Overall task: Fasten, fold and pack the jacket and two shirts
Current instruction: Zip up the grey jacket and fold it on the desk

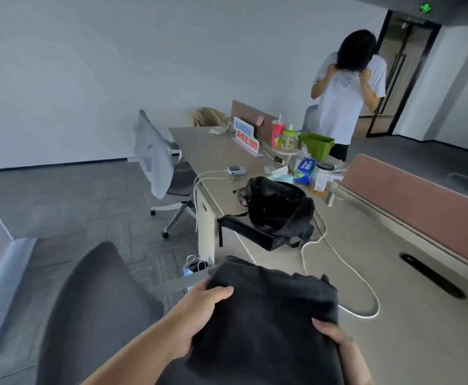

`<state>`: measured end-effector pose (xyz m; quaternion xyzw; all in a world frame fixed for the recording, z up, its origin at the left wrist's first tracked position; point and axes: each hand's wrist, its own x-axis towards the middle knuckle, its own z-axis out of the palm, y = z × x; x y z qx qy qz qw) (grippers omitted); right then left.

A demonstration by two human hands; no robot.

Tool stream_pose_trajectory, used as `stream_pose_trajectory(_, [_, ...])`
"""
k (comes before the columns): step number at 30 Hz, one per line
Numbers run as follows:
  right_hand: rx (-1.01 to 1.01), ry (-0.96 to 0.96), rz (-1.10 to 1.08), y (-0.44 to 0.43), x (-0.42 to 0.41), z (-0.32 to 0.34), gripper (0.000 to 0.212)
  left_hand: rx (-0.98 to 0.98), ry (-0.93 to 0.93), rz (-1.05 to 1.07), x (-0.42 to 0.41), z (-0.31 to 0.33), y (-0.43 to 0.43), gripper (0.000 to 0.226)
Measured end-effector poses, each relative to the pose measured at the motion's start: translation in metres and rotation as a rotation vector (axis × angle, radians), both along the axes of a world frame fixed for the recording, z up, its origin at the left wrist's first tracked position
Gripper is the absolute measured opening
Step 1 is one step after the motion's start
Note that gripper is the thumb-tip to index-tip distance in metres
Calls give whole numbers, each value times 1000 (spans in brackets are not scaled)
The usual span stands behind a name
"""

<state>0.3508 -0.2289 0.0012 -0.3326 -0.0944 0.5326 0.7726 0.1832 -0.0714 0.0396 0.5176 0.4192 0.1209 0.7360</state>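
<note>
Left hand [199,312] grips the left edge of a folded dark garment [269,323], thumb on top, fingers curled under. Right hand [331,333] grips the right edge the same way. Both forearms reach forward, holding the garment level over the near corner of the desk [394,273]; jacket or shirt, cannot tell. A black backpack [277,209] sits on the desk just beyond, with a white cable [346,266] looping beside it. A dark chair [94,307] stands at left. A person [344,98] in a white tee stands at the far end. Grey floor, pale walls.
</note>
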Motion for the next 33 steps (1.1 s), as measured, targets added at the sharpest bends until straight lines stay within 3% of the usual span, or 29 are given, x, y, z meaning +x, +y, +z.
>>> stream_pose_trajectory(2, [31, -47, 0, 13, -58, 13, 53, 20, -13, 48, -60, 6, 7, 20])
stream_pose_trajectory(4, [-81, -117, 69, 30, -109, 19, 30, 2, -16, 120, -113, 11, 13, 21])
stream_pose_trajectory(6, [-217, -190, 165, 45, -146, 27, 79, -10, -31, 167, -155, 20, 24, 18])
stream_pose_trajectory(9, [-209, -129, 147, 66, -188, 35, 77, -46, -32, 220, -201, 26, 46, 20])
stream_pose_trajectory(12, [-199, -120, 176, 88, -210, 39, 27, -64, -75, 236, -228, 28, 71, 21])
stream_pose_trajectory(13, [-191, -85, 194, 96, -211, 36, 31, -64, -86, 233, -233, 27, 80, 21])
stream_pose_trajectory(18, [-324, -95, 127, 142, -208, 37, 36, -24, -111, 173, -228, 25, 131, 23])
stream_pose_trajectory(24, [-325, -124, -3, 240, -181, 27, 36, 39, -118, 53, -182, 27, 247, 26])
stream_pose_trajectory(28, [-430, -52, -101, 308, -166, 19, 34, 57, -98, -18, -144, 35, 327, 24])
stream_pose_trajectory(33, [-390, 27, -233, 352, -153, 29, 37, 24, -87, -150, -97, 48, 394, 21])
